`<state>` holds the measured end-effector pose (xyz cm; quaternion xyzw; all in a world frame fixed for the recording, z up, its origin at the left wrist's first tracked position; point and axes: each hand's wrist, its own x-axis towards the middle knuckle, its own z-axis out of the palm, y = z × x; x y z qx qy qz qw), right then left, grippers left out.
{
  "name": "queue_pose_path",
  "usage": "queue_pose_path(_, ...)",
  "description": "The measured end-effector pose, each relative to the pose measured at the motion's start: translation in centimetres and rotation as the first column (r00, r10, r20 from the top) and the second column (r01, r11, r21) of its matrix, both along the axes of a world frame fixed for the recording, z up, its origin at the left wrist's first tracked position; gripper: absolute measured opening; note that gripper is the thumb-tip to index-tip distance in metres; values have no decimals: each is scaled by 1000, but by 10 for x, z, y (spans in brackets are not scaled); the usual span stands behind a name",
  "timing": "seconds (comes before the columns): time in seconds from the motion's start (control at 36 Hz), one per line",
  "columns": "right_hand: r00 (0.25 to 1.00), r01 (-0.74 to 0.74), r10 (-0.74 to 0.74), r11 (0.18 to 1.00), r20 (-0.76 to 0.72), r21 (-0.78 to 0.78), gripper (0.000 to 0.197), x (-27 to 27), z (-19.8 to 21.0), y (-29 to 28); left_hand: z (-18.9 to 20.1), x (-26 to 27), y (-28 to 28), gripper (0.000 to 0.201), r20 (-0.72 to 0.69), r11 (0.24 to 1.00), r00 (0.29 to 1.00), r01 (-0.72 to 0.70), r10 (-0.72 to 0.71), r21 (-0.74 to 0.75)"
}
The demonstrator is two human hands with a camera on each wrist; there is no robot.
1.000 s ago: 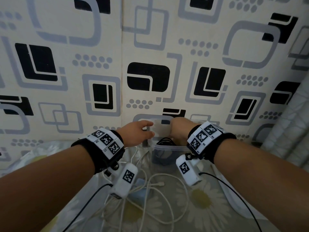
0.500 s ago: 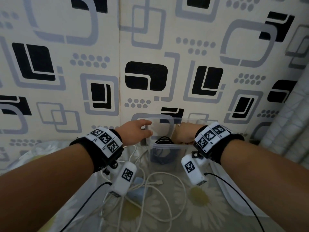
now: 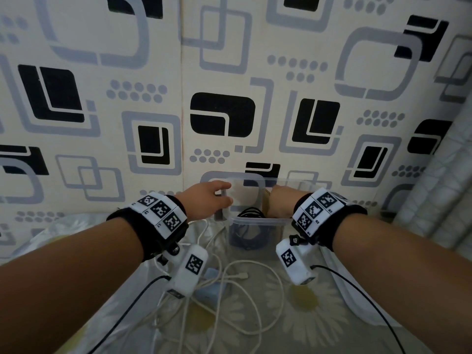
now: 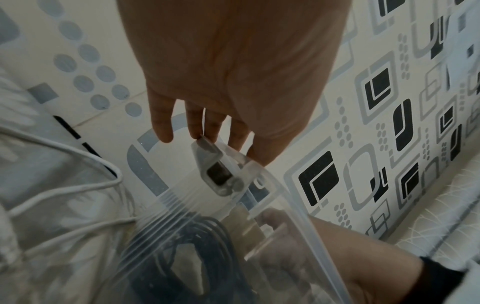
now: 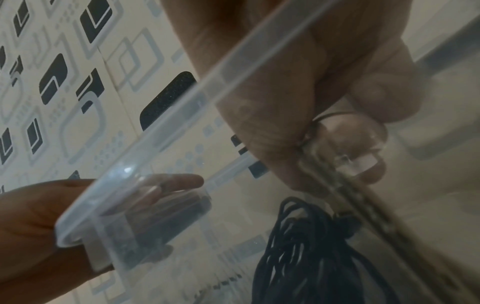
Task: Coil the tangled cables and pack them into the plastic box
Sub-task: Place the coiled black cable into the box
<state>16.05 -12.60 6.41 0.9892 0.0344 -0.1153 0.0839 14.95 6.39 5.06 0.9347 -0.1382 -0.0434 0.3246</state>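
Observation:
A clear plastic box [image 3: 256, 222] stands on the bed by the wall, with a coiled black cable [image 3: 251, 214] inside. Its clear lid [image 3: 245, 194] is raised above the opening. My left hand [image 3: 208, 203] pinches the lid's left edge at the grey latch [image 4: 217, 172], thumb on top. My right hand [image 3: 279, 203] grips the lid's right edge with curled fingers [image 5: 298, 144]. Through the lid I see the black cable [image 5: 306, 246] below. Loose white cables [image 3: 242, 277] lie tangled on the sheet in front of the box.
The patterned wall [image 3: 229, 111] rises right behind the box. A pale curtain [image 3: 439, 200] hangs at the right. A small blue item [image 3: 213, 279] lies among the white cables. A flat white piece [image 3: 352, 297] lies on the daisy-print sheet at the right.
My right hand has shifted to the right, from above the box opening to the lid's right edge. My left hand keeps its hold on the left edge.

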Motion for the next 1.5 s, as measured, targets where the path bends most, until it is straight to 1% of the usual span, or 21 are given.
queue_pose_path(0.14,1000,10,-10,998,-1,67,31,-5,4,-3,0,3,2,53,-31,998,999,9,-11,-62)
queue_pose_path(0.19,1000,4,-4,998,-13,63,31,-10,8,-3,2,4,4,53,-48,997,999,1,-5,-80)
queue_pose_path(0.31,998,-67,67,996,-11,52,29,-18,13,-2,6,5,10,53,-50,997,999,-12,8,-80)
queue_pose_path(0.39,996,-89,89,996,-14,31,21,-22,16,-1,9,6,16,50,-40,994,999,-36,32,-103)
queue_pose_path(0.42,996,-89,89,996,-16,24,20,-23,17,-1,10,6,17,49,-36,993,998,-46,43,-110)
queue_pose_path(0.5,997,-82,82,997,-13,16,30,-27,19,-1,13,5,21,44,-27,990,997,-70,67,-125)
queue_pose_path(0.56,998,-68,68,997,-5,21,32,-29,20,-2,14,4,23,40,-27,983,994,-107,104,-147)
queue_pose_path(0.67,999,-30,29,999,18,14,23,-32,22,-3,15,1,25,29,-33,968,982,-191,188,-162)
queue_pose_path(0.69,1000,-20,19,1000,24,16,23,-33,22,-3,15,-1,26,25,-35,966,979,-204,201,-162)
queue_pose_path(0.78,999,8,-10,999,52,39,34,-34,24,-6,15,-7,27,14,-43,960,973,-231,227,-159)
queue_pose_path(0.94,991,60,-74,991,116,122,39,-40,31,-6,15,-24,26,21,-64,963,969,-243,237,-112)
queue_pose_path(1.06,968,111,-170,950,187,292,42,-37,30,-7,18,-40,23,22,-79,978,977,-202,198,-53)
queue_pose_path(1.11,959,103,-178,944,220,313,46,-40,33,-5,19,-47,22,23,-100,985,981,-169,165,-37)
queue_pose_path(1.17,956,79,-161,946,244,315,44,-45,35,-3,18,-55,21,23,-102,990,984,-143,143,8)
queue_pose_path(1.25,960,13,-103,945,262,326,23,-53,36,3,15,-64,19,24,-101,991,990,-91,101,96)
queue_pose_path(1.28,962,-1,-90,944,259,329,19,-55,35,6,13,-67,19,25,-103,988,991,-77,91,133)
queue_pose_path(1.33,966,-20,-68,942,251,334,19,-63,33,11,8,-74,18,32,-114,982,990,-58,79,182)
queue_pose_path(1.39,969,-52,-30,947,247,317,20,-72,29,17,2,-80,16,36,-131,980,990,-21,48,200)
queue_pose_path(1.5,977,-117,57,949,205,294,22,-90,16,25,-11,-92,12,27,-156,970,988,20,18,241)
